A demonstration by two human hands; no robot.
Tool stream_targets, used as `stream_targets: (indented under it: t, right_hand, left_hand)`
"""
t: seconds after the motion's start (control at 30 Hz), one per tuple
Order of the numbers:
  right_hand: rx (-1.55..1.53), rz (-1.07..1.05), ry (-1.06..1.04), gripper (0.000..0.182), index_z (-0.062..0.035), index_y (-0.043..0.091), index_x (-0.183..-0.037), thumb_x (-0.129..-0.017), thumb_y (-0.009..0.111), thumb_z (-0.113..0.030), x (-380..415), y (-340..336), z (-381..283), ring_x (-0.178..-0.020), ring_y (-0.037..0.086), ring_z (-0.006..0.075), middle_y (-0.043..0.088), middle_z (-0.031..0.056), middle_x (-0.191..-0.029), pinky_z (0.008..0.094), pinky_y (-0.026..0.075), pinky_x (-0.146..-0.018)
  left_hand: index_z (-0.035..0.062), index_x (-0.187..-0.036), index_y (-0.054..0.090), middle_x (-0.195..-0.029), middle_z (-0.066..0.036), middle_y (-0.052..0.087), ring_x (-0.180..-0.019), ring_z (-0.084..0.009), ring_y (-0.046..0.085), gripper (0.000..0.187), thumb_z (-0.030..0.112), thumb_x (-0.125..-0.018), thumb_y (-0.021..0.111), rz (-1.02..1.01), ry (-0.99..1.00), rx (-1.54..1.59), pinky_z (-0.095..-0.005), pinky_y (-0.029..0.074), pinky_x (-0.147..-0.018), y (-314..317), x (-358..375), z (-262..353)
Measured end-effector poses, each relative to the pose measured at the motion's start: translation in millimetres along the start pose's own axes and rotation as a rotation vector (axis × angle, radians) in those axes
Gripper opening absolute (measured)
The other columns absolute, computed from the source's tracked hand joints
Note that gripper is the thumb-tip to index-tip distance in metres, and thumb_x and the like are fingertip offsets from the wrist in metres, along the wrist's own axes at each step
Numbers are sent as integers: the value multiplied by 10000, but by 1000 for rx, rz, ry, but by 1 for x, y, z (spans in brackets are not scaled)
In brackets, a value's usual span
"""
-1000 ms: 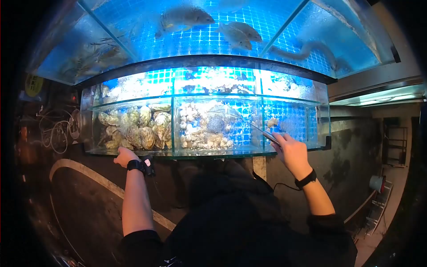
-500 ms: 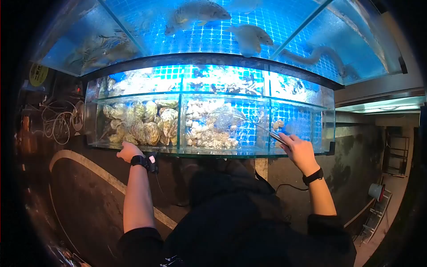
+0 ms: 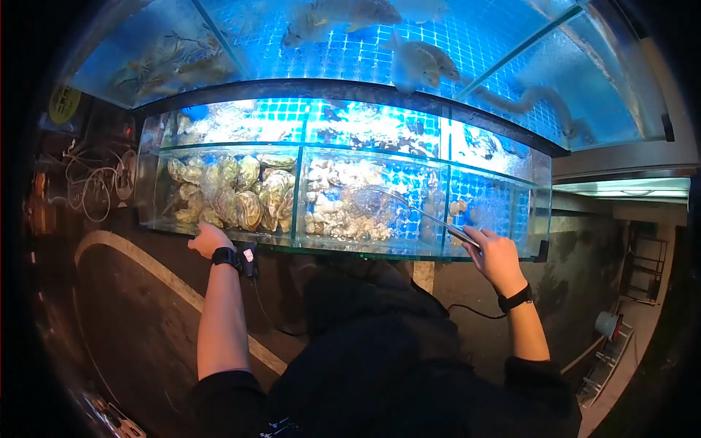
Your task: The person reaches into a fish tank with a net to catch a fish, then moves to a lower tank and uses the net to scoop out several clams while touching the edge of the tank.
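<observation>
My right hand (image 3: 498, 257) is closed around the metal handle of a long-handled strainer (image 3: 431, 219). Its round mesh head lies in the middle compartment of the low glass tank (image 3: 296, 197), over a heap of small pale shellfish (image 3: 339, 219); the wet surface blurs the mesh. My left hand (image 3: 212, 239) grips the tank's front rim at the left, its fingers partly hidden. Just behind that hand, large oysters (image 3: 248, 208) fill the left compartment. The right compartment holds a few small shells (image 3: 458, 208) near its divider.
Behind stands a higher tank with fish (image 3: 420, 66), an eel-like fish (image 3: 537, 98) and a black lower edge (image 3: 350, 89). Coiled pale tubing (image 3: 91, 182) hangs at the left. On the right are a ladder (image 3: 606, 369) and a bucket (image 3: 607, 325). A black cable (image 3: 475, 309) trails below.
The strainer has shifted slightly left and nearer over the pale shellfish, its handle lying a bit flatter. My left hand stays on the rim. The whole view has shifted slightly.
</observation>
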State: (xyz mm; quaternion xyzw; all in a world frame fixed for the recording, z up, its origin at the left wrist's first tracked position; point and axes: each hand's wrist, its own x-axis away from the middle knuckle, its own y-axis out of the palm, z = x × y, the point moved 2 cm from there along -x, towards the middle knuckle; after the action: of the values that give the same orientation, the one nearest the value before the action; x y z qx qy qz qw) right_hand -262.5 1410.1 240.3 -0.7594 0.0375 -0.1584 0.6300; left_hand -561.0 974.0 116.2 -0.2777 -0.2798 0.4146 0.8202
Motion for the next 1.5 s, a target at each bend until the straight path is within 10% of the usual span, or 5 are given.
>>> stream_targets:
  t: [1.23, 1.5]
  right_hand:
    - [-148, 40, -118, 326, -128, 608, -1123, -824, 637, -256, -52, 41, -47, -625, 605, 311, 610, 108, -768, 406, 483, -548]
    - [-498, -106, 163, 317, -34, 646, -1061, -823, 658, -244, -34, 7, -12, -697, 629, 339, 649, 197, -820, 360, 477, -623]
  left_hand:
    - [-14, -1343, 277, -1179, -292, 526, -1085, -419, 531, 609, 297, -869, 498, 27, 8, -19, -476, 438, -922, 2, -4, -1]
    - [-11, -1357, 256, -1180, -267, 538, -1085, -396, 541, 612, 286, -876, 493, 11, -2, -10, -468, 442, -921, 1, 0, 0]
